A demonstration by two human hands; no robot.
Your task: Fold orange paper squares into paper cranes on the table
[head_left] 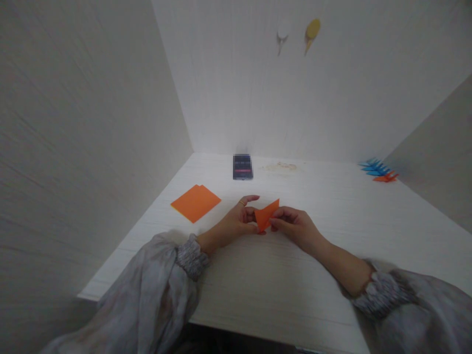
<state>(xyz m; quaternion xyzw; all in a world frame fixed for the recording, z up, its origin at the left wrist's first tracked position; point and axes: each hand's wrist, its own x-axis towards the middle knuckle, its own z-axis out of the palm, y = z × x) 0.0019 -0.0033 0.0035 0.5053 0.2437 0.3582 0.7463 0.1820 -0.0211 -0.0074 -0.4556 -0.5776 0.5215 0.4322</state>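
A stack of orange paper (195,202) lies far left on the table (258,275). The left hand (236,222) and the right hand (293,225) each pinch the folded orange paper (266,215) between them, near centre. Folded paper pieces (379,170) sit far right.

Both hands, left hand (236,221) and right hand (293,223), pinch seemingly folded orange paper (266,215).
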